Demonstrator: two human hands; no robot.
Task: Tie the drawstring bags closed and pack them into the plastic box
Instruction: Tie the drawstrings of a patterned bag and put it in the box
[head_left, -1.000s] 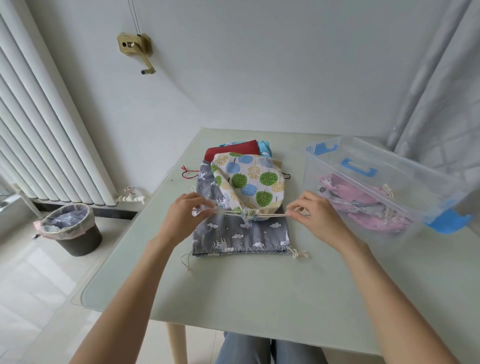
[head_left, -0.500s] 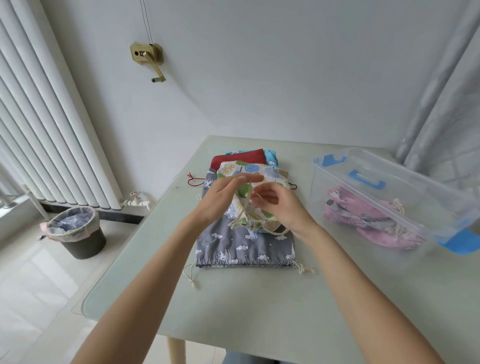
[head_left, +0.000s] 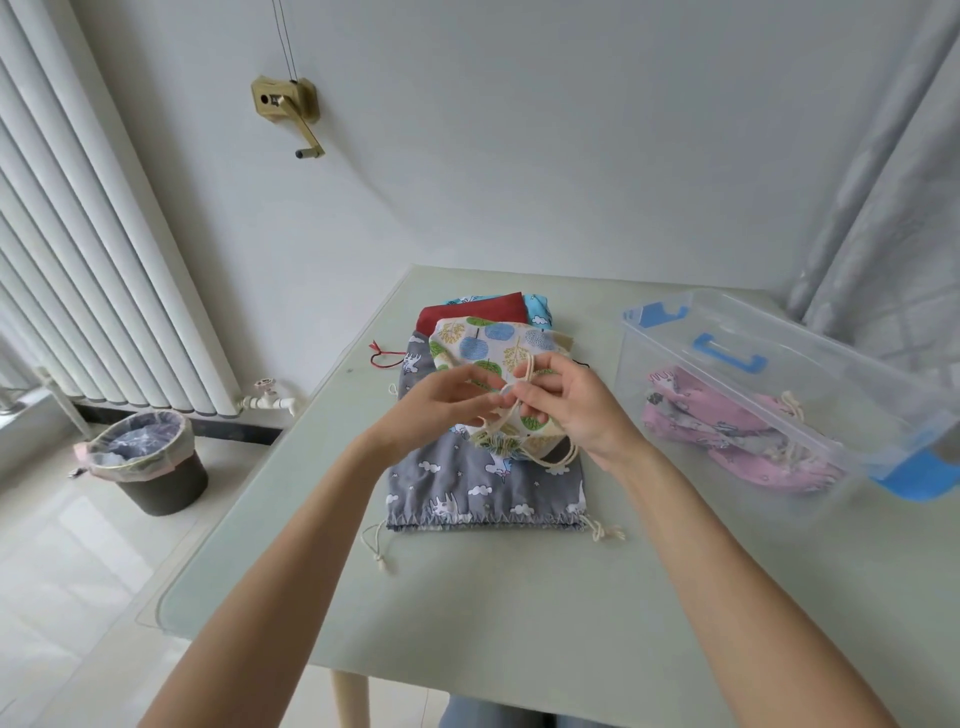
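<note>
We pinch the cream cord (head_left: 524, 376) in both grips, left hand (head_left: 441, 410) and right hand (head_left: 576, 410), knotting the tree-print bag (head_left: 493, 343) just beneath.

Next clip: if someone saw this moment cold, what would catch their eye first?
Both hands, the left hand and right hand, meet mid-table over a tree-print bag, working its cream cord. That bag lies on a grey cloud-print bag atop a small pile. To the right stands a clear plastic box with blue handles, a pink bag already inside.
</note>
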